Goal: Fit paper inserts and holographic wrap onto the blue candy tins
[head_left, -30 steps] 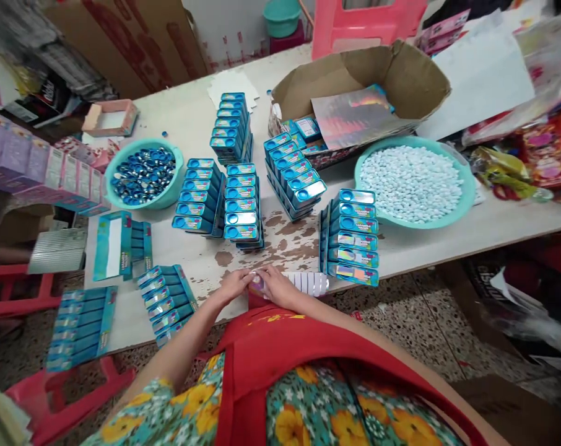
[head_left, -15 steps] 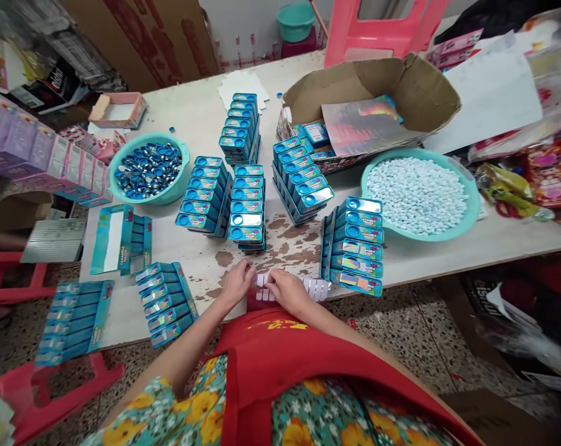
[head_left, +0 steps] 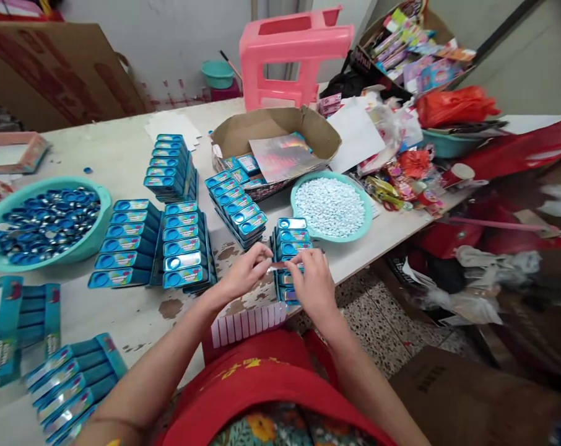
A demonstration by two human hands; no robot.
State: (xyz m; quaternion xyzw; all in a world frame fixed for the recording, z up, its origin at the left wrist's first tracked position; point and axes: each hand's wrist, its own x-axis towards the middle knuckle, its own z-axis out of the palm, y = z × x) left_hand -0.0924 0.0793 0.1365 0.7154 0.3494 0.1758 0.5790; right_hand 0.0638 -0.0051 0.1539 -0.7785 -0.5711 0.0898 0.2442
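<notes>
My left hand (head_left: 244,272) and my right hand (head_left: 314,284) pinch the two ends of a narrow sticker strip (head_left: 279,265), stretched level between their fingertips. Right behind it stands a row of blue candy boxes (head_left: 292,236), partly covered by my right hand. Some of their tops carry shiny strips. Below my hands, a sheet of sticker strips (head_left: 249,325) lies at the table's front edge against my red apron. More rows of blue boxes (head_left: 182,248) stand left of my hands, with round blue recesses on top.
A basin of pale candies (head_left: 365,224) sits to the right, a basin of blue caps (head_left: 104,214) to the left. Behind stand a cut-down carton (head_left: 234,131) and a pink stool (head_left: 292,52). Wrappers and bags (head_left: 401,176) clutter the right side.
My hands have risen from the sticker sheet to the right-hand row of boxes, now with a strip stretched between them. My view has turned to the right.
</notes>
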